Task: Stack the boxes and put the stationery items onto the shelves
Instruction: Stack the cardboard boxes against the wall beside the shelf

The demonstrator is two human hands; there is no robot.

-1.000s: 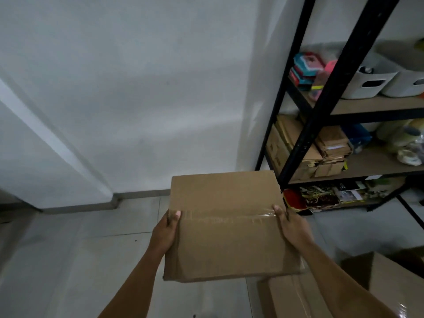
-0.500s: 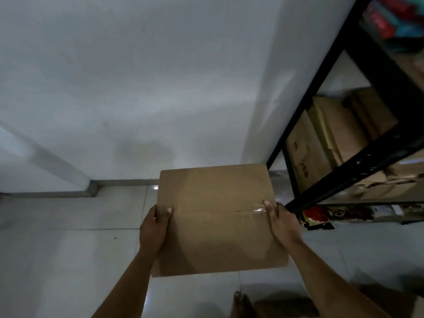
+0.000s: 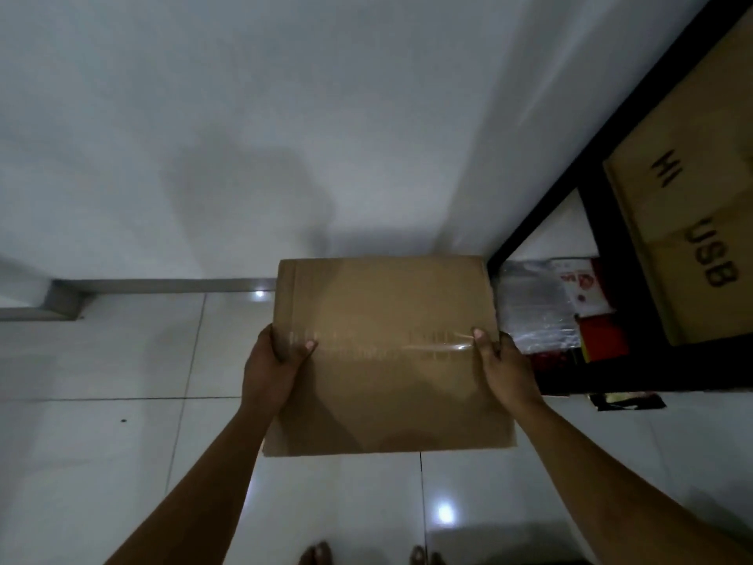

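The left hand [image 3: 272, 368] grips the left edge of a brown cardboard box [image 3: 387, 352], thumb lying across the top face and the remaining fingers hidden beneath the side. The right hand [image 3: 505, 369] grips the opposite edge in the same manner, thumb on top near a strip of clear tape [image 3: 438, 343] that runs across the top seam. Both hands are clamped on the box, one at each side, at about mid-length of its edges.

The box is held level, top face toward the camera, above the pale tiled floor [image 3: 122, 442]. Whether its underside touches the floor cannot be told. Its far edge lies close to the white wall [image 3: 285, 116] and the grey skirting [image 3: 163, 285]; its right far corner sits just beside the black upright [image 3: 570, 173] of a shelving unit.

On the unit's lowest level, just right of the box, lie a clear plastic packet [image 3: 533, 303] and red-and-white packaged items [image 3: 586, 287], too blurred to identify. Higher on the unit stands a larger carton [image 3: 692, 222] marked "USB" in black letters. The person's toes [image 3: 315, 554] show at the bottom edge of the view.
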